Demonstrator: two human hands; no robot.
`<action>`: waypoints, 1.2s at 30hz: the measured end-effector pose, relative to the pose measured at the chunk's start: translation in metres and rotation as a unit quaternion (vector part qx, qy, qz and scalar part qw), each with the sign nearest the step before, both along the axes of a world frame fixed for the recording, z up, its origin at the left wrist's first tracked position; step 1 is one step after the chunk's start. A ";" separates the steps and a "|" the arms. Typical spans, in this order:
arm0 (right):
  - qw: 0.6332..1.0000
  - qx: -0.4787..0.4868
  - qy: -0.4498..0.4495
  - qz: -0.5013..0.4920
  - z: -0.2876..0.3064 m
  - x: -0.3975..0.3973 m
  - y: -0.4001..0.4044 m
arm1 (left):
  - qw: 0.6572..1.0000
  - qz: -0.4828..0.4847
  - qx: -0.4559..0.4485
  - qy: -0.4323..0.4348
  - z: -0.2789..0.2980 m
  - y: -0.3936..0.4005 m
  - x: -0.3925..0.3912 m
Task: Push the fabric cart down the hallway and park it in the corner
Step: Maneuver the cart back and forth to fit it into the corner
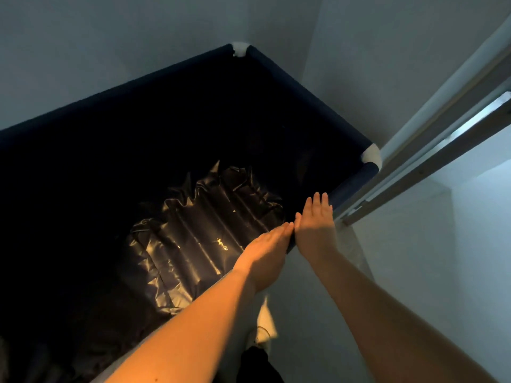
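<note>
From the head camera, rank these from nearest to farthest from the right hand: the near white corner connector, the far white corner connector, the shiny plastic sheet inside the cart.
From the right hand, on the cart's near rim:
1. Shiny plastic sheet, left of the hand, down in the cart.
2. Near white corner connector, up along the rim to the right; close to item 1, hard to separate.
3. Far white corner connector, plainly farthest, at the wall corner.
</note>
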State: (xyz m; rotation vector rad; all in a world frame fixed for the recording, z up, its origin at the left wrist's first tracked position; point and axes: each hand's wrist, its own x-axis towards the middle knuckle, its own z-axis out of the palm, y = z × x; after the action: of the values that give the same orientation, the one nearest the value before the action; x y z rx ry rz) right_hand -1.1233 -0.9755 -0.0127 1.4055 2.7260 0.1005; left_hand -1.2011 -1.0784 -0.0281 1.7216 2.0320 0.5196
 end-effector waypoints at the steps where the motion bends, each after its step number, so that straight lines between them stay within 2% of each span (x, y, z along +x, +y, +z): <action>1: 1.000 0.001 0.020 0.002 -0.002 0.000 0.007 | 1.000 -0.008 -0.009 0.017 0.000 0.003 -0.002; 5: 0.995 -0.002 0.099 0.002 -0.008 0.000 0.031 | 0.998 -0.023 -0.036 0.054 0.001 0.003 -0.015; 10: 0.989 -0.021 0.144 0.025 -0.016 -0.017 0.022 | 0.995 -0.030 -0.036 0.083 0.000 -0.018 -0.042; 15: 0.984 -0.049 0.167 0.047 -0.016 -0.051 -0.016 | 0.993 0.038 -0.041 0.108 -0.001 -0.062 -0.079; 19: 0.983 -0.055 0.154 0.081 -0.015 -0.077 -0.050 | 0.986 0.110 -0.057 0.116 0.000 -0.100 -0.115; 24: 0.985 -0.049 0.140 0.088 -0.011 -0.117 -0.086 | 0.977 0.128 -0.058 0.158 0.000 -0.146 -0.177; 29: 0.990 -0.077 0.097 0.064 -0.009 -0.166 -0.110 | 0.968 0.154 -0.071 0.186 0.001 -0.170 -0.246; 32: 0.983 -0.154 0.099 0.028 -0.015 -0.198 -0.111 | 0.966 0.153 -0.059 0.201 0.003 -0.179 -0.289; 36: 0.985 -0.155 0.077 0.000 -0.019 -0.237 -0.111 | 0.964 0.134 -0.050 0.225 0.011 -0.182 -0.340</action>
State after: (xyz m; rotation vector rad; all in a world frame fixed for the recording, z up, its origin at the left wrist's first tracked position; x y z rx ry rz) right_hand -1.3604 -1.0870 -0.0317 1.3723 2.7066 -0.4324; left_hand -1.5409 -1.2603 -0.0173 1.6199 2.5825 0.0989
